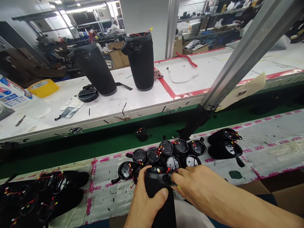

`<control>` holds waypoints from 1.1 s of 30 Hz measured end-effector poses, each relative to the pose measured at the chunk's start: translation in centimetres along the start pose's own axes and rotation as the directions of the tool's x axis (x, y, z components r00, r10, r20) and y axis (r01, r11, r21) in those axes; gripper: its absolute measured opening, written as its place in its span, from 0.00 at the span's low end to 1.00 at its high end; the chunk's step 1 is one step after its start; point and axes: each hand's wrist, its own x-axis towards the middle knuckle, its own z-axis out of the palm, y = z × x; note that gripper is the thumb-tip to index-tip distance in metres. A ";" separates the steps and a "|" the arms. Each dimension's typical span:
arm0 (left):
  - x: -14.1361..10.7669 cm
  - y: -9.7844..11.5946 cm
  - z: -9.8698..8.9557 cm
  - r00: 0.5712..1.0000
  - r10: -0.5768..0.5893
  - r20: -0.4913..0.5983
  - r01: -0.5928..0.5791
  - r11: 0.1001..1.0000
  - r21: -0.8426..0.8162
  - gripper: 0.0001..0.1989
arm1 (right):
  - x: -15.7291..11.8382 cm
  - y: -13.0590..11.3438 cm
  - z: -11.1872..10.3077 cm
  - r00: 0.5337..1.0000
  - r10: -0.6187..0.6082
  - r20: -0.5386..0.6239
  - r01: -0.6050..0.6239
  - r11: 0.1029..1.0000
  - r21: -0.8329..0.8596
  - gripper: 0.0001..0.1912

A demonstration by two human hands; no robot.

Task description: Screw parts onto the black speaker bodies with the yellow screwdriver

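My left hand (149,202) is wrapped around a black cylindrical speaker housing (163,210), its thumb pressed on the near side. The housing tilts toward me, and its open top shows a white connector and red wire. At the right of the rim, my right hand (192,186) is closed with fingertips pinched together. A small yellow bit shows under these fingers, but what they grip is hidden. Just beyond both hands stand several similar housings (166,147) with open tops and red wires.
More housings (54,183) lie at the left, and two (224,144) lie at the right. Across the green gap, a white bench (142,104) carries two upright housings (142,60), yellow tape (44,88) and a black round part (88,93). A slanted metal post (237,60) rises at the right.
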 end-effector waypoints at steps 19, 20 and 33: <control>1.2 -1.1 -0.6 0.990 0.053 0.129 -0.030 0.984 -0.176 0.41 | -0.9 0.8 2.6 0.991 0.041 -0.125 0.002 0.945 0.328 0.03; 1.2 -1.2 -0.5 0.989 0.042 0.138 -0.012 0.978 -0.206 0.41 | -1.0 0.9 2.4 0.990 0.042 -0.134 0.007 0.938 0.346 0.03; 1.2 -2.4 -0.8 0.994 -0.076 0.074 0.094 0.955 -0.280 0.42 | -0.6 -0.6 0.8 0.976 0.218 -0.011 -0.199 0.908 0.368 0.05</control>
